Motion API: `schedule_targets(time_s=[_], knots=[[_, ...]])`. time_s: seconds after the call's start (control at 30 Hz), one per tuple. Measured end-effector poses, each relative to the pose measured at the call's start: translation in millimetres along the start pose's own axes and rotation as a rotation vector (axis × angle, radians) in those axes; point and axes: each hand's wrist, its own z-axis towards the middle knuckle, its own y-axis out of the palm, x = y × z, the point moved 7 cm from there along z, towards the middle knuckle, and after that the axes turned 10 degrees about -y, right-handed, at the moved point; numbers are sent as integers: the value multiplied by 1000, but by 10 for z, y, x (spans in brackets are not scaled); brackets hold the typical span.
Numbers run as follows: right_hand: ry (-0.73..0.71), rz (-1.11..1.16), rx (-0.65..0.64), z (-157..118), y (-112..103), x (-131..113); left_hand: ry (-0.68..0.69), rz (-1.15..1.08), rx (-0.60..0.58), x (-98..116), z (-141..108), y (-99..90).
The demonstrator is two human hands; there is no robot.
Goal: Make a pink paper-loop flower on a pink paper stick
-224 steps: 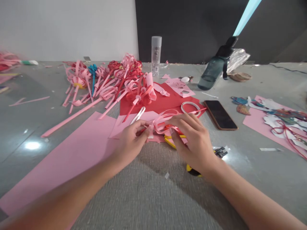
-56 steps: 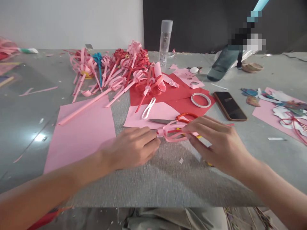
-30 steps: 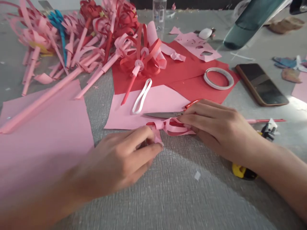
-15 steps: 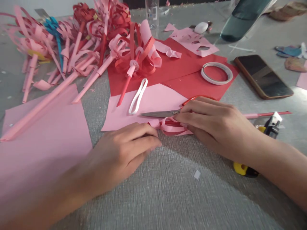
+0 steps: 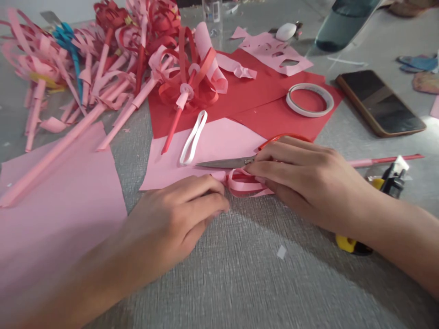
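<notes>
A looped pink and red paper piece (image 5: 244, 182) lies between my two hands near the middle of the table. My left hand (image 5: 192, 205) is closed, its fingers curled round the left end of this piece. My right hand (image 5: 298, 178) is closed over the loops' right side, its fingertips pressing on them. Beside the loops, scissors (image 5: 226, 162) point left, with their red handle partly under my right hand. The scissors rest over a pink paper sheet (image 5: 219, 132). From behind my right hand a pink and red paper stick (image 5: 387, 160) reaches out to the right.
Curled paper flowers (image 5: 113, 68) pile up at the back left. Red sheets (image 5: 254, 98), a tape roll (image 5: 310, 99) and a white band (image 5: 194, 137) lie beyond my hands. A phone (image 5: 380, 103) and a yellow-black cutter (image 5: 391, 183) are at right. A bottle (image 5: 343, 23) stands behind.
The view has shifted slightly, moving the background objects a little. Both hands keep nearly the same pose on the looped paper piece.
</notes>
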Motion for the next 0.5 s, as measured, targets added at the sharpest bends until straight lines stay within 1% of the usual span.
schedule_targets(time_s=[0.17, 0.27, 0.5], knots=[[5, -3, -16, -24, 27, 8, -7, 17, 19, -5, -9, 1], [10, -4, -17, -35, 35, 9, -14, 16, 10, -11, -22, 3], [19, -20, -37, -33, 43, 10, 14, 32, 19, 2, -41, -11]])
